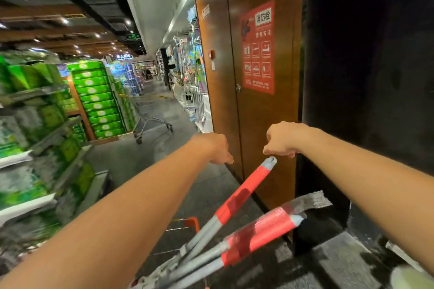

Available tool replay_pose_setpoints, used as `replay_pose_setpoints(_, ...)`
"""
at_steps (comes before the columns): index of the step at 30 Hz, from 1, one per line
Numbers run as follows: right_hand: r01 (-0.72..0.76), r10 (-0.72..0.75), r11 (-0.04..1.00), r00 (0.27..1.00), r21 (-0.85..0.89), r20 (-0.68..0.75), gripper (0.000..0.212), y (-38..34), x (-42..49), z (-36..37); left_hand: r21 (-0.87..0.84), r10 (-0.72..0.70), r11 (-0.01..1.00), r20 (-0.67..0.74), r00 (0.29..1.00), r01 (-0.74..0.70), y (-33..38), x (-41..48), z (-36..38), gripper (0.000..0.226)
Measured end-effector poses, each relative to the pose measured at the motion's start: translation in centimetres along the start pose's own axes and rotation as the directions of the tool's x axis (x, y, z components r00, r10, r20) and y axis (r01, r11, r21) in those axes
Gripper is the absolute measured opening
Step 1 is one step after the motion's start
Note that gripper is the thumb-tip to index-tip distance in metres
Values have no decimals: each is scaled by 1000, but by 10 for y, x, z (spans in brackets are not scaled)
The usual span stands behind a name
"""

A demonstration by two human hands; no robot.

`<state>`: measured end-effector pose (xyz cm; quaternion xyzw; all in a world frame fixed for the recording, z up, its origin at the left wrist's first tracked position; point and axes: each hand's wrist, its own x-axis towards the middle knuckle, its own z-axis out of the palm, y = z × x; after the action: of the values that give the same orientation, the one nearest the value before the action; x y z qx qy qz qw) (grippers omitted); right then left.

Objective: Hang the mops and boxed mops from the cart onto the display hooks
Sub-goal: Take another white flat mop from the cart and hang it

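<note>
At the lower centre of the frame, the mops [239, 197] are lying in the cart [192, 221], apparently none being hung yet. Just above, the left hand [218, 150] and right hand [280, 141] are hovering with fingers curled, gripping nothing visible. At mid-frame beyond, the display hooks [187, 63] are standing well apart.

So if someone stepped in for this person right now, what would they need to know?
Left hand: stretched ahead, nothing visible in it; fingers hard to read.
Right hand: curled in a fist, empty, just above the tip of one handle.
Grey-and-red mop handles: sticking up from the orange-cornered wire cart, some in clear wrap.
Display wall of hanging goods: further down the aisle, past the brown wooden door.
Done: none of these hung. Left: hang them all.
</note>
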<state>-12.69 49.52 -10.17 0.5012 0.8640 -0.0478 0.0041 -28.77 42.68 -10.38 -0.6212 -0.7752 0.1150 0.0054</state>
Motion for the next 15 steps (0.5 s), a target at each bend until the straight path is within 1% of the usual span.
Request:
replay_pose_setpoints(3, 60, -59, 997, 998, -50, 24, 29, -22, 0, 13, -11, -53, 999, 18, 998, 53, -14, -18, 19, 38)
replay_pose_setpoints(5, 117, -114, 988, 993, -102, 31, 29, -35, 1, 20, -44, -102, 994, 46, 994, 104, -22, -29, 30, 41)
replay_pose_setpoints(8, 203, -197, 969, 979, -142, 51, 18, -50, 4, 33, -87, -176, 979, 81, 981, 182, -31, -44, 46, 43)
replay_pose_setpoints(9, 231, -225, 962, 973, -147, 59, 18, -56, 6, 38, -96, -205, 972, 87, 975, 213, -33, -50, 51, 43)
replay_pose_setpoints(11, 296, -289, 944, 955, -147, 70, 29, -68, 10, 47, -117, -259, 956, 95, 961, 269, -36, -61, 60, 36)
replay_pose_setpoints(13, 363, -352, 921, 931, -141, 96, 39, -79, 12, 58, -126, -319, 935, 118, 940, 332, -38, -70, 69, 25)
replay_pose_setpoints(15, 428, -414, 893, 902, -141, 121, 41, -87, 13, 70, -130, -376, 910, 141, 916, 394, -39, -77, 83, 26)
